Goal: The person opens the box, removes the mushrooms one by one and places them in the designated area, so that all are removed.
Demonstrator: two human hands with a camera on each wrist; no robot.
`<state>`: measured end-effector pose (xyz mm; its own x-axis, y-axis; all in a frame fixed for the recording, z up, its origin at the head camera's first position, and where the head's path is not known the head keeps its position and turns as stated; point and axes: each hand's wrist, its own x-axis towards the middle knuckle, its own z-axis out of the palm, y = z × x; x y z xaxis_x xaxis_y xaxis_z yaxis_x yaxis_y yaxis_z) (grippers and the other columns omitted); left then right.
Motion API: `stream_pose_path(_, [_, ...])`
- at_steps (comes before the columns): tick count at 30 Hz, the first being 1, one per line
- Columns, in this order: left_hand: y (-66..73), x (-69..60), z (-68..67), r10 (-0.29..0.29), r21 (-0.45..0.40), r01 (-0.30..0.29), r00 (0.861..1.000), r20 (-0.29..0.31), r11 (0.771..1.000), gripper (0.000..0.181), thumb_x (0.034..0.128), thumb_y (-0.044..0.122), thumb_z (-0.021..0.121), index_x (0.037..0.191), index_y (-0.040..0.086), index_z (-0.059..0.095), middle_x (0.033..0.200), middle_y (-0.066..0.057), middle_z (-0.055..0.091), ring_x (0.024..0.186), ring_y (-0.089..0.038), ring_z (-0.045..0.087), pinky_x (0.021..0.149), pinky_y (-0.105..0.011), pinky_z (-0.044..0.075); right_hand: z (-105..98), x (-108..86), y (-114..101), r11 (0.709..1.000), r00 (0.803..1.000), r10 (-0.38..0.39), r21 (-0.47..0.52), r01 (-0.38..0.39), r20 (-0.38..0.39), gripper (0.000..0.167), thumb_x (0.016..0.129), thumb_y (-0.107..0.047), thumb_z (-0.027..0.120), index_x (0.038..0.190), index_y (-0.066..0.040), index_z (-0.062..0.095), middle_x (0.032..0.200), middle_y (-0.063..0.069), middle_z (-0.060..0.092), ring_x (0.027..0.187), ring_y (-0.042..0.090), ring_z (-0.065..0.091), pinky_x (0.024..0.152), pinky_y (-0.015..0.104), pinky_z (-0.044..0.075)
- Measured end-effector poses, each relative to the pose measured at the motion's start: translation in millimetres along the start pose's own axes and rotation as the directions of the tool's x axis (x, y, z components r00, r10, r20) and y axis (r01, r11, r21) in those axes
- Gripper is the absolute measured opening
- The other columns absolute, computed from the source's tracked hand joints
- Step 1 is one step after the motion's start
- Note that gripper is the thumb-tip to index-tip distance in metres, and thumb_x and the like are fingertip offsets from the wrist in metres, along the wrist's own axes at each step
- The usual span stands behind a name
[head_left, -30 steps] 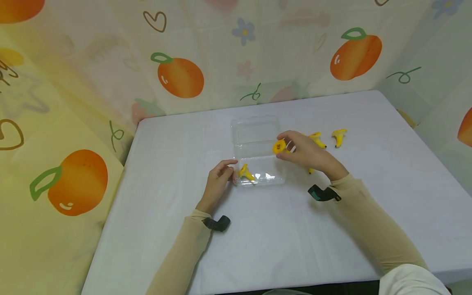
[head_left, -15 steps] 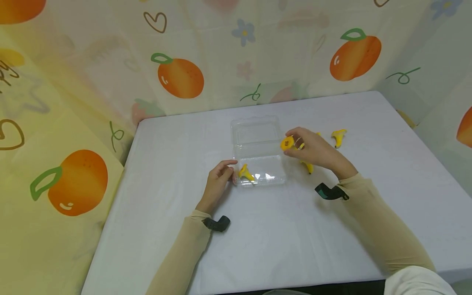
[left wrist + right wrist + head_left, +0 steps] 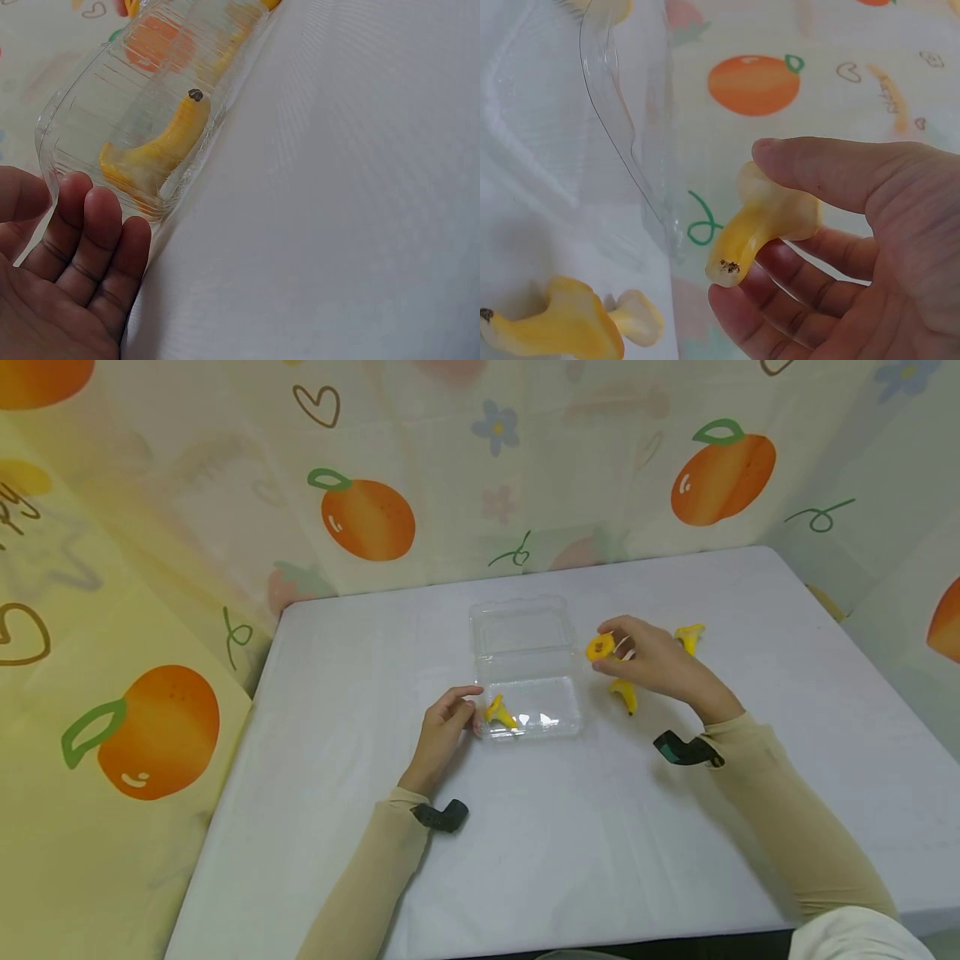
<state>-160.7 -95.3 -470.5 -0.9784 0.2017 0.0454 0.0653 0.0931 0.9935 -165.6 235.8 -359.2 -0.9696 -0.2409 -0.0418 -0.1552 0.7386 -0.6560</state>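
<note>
My right hand (image 3: 660,664) pinches a yellow mushroom (image 3: 600,647) between thumb and fingers, raised just right of the clear plastic clamshell box (image 3: 536,727). In the right wrist view, the held mushroom (image 3: 742,232) shows a curved stem with a dark tip. My left hand (image 3: 438,735) rests its fairly straight fingers against the box's left wall; the left wrist view shows its fingertips (image 3: 105,206) at the plastic. One mushroom (image 3: 500,712) lies inside the box's left end. Another mushroom (image 3: 624,695) is on the table below my right hand.
Beyond my right hand a further mushroom (image 3: 688,637) lies on the white tablecloth (image 3: 525,835), partly covered by the hand. The box's lid (image 3: 521,622) lies folded back, away from me. A patterned curtain (image 3: 450,460) stands behind the table.
My right hand has moved right with the mushroom, from over the box to beside it. A mushroom below that hand has come into fuller view. My left hand stays still.
</note>
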Motion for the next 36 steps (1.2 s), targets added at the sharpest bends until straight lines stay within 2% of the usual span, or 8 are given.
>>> stream_pose_path(6, [-1.8, 0.4, 0.3, 0.002, 0.006, -0.002, 1.0, 0.0, 1.0, 0.031, 0.1018, 0.005, 0.049, 0.128, 0.005, 0.064, 0.077, -0.006, 0.058, 0.071, -0.013, 0.058, 0.077, -0.021, 0.053, -7.6, -4.4, 1.5, 0.999, 1.0, 0.03, 0.016, -0.03, -0.008, 0.057, 0.095, -0.029, 0.07, 0.142, -0.005, 0.046, 0.126, 0.018, 0.059, 0.116, 0.034, 0.056, 0.092, 0.046, 0.052])
stream_pose_path(13, [-1.9, 0.9, 0.3, 0.003, 0.005, -0.003, 1.0, -0.005, 1.0, 0.032, 0.1016, 0.005, 0.049, 0.129, 0.004, 0.064, 0.076, -0.004, 0.058, 0.071, -0.013, 0.058, 0.076, -0.021, 0.053, -15.7, -9.6, 3.0, 0.999, 0.999, 0.035, 0.023, -0.034, -0.034, 0.052, 0.096, -0.026, 0.07, 0.138, -0.005, 0.048, 0.123, 0.019, 0.059, 0.113, 0.033, 0.056, 0.085, 0.039, 0.052])
stream_pose_path(18, [-1.9, 0.6, -0.3, 0.001, 0.011, -0.001, 1.0, 0.0, 1.0, 0.031, 0.1016, 0.005, 0.049, 0.129, 0.004, 0.064, 0.076, -0.004, 0.058, 0.072, -0.012, 0.058, 0.077, -0.021, 0.053, -20.4, -12.1, 8.5, 0.999, 0.998, 0.03, 0.018, -0.029, -0.057, 0.052, 0.096, -0.025, 0.07, 0.138, -0.004, 0.048, 0.123, 0.018, 0.059, 0.112, 0.033, 0.056, 0.087, 0.04, 0.051])
stream_pose_path(24, [-2.0, 0.3, -0.7, 0.001, 0.007, -0.001, 1.0, -0.002, 1.0, 0.031, 0.1013, 0.005, 0.049, 0.128, 0.006, 0.065, 0.077, -0.006, 0.058, 0.073, -0.014, 0.059, 0.078, -0.021, 0.053, -26.1, -15.0, 14.4, 0.997, 0.995, 0.077, 0.005, -0.077, -0.066, 0.055, 0.096, -0.032, 0.069, 0.14, -0.006, 0.047, 0.125, 0.017, 0.057, 0.114, 0.033, 0.054, 0.089, 0.042, 0.051])
stream_pose_path(32, [-0.3, 0.4, -0.6, -0.005, 0.0, 0.005, 1.0, -0.006, 1.0, 0.031, 0.1017, 0.005, 0.049, 0.127, 0.005, 0.065, 0.077, -0.007, 0.059, 0.074, -0.014, 0.059, 0.078, -0.022, 0.053, -33.3, -18.9, 23.1, 0.99, 0.987, 0.137, 0.003, -0.138, -0.082, 0.058, 0.097, -0.035, 0.068, 0.141, -0.006, 0.044, 0.126, 0.018, 0.054, 0.114, 0.034, 0.052, 0.085, 0.037, 0.05])
stream_pose_path(36, [0.6, 0.1, -0.9, -0.011, -0.003, 0.011, 1.0, -0.001, 1.0, 0.03, 0.1022, 0.005, 0.049, 0.128, 0.005, 0.065, 0.078, -0.009, 0.06, 0.074, -0.015, 0.059, 0.078, -0.022, 0.053, -35.9, -21.4, 26.1, 0.988, 0.984, 0.151, -0.001, -0.151, -0.096, 0.059, 0.096, -0.037, 0.067, 0.141, -0.006, 0.045, 0.125, 0.019, 0.054, 0.116, 0.035, 0.051, 0.087, 0.041, 0.049])
